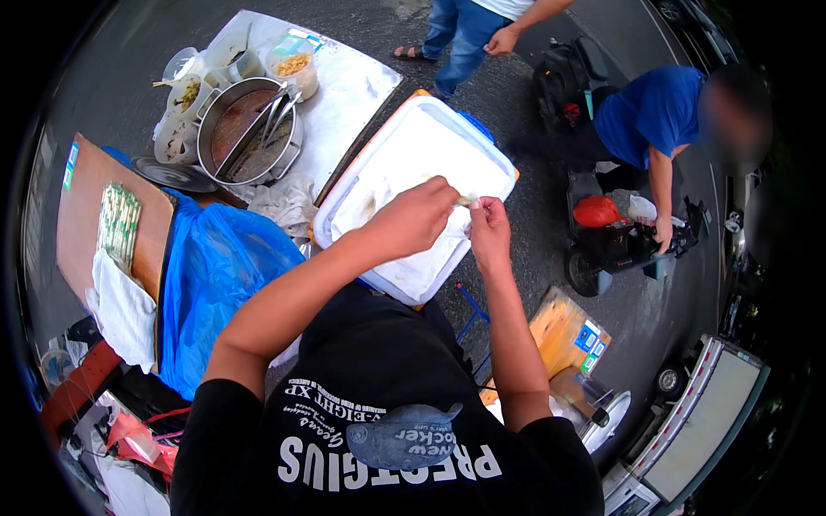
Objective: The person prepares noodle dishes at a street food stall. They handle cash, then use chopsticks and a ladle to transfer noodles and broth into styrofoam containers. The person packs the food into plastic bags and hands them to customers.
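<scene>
My left hand and my right hand meet above a white plastic tub. Between their fingertips they pinch a small, pale greenish item, too small and covered to name. A white cloth lies in the tub under my hands, with a brownish stain on its left part. The fingers of my left hand are curled, so what lies inside them is hidden. My right thumb and forefinger press on the item's right end.
A divided metal pot of broth with utensils stands left on a metal-topped table, beside plastic tubs of condiments. Nearer are wrapped chopsticks and a blue plastic bag. A person rides a scooter at right; another person stands ahead.
</scene>
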Action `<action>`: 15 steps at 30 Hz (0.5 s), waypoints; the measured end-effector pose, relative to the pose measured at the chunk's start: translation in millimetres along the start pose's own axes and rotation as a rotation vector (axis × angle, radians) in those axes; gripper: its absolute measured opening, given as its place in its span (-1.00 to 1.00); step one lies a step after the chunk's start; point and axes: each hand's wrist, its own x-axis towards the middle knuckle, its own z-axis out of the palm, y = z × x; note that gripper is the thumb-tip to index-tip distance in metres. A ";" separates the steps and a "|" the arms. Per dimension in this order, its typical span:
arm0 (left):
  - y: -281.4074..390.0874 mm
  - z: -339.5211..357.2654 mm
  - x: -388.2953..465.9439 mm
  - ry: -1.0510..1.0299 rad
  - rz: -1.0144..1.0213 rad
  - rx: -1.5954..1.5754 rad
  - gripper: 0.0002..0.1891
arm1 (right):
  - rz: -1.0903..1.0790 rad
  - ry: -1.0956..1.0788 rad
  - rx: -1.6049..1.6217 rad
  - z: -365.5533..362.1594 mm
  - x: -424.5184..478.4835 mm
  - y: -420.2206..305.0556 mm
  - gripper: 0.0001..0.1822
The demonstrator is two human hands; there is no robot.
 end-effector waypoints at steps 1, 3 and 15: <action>-19.5 16.2 5.2 -0.119 -0.039 0.176 -0.90 | -0.021 0.001 0.062 -4.2 2.1 3.3 -0.84; -57.1 40.4 2.9 -0.372 -0.171 0.457 -0.84 | -0.061 0.056 0.003 -6.6 2.4 2.8 -0.84; -80.7 -18.7 -47.6 -0.007 -0.781 0.302 -0.47 | -0.154 0.072 -0.242 0.4 -22.3 -16.8 -0.72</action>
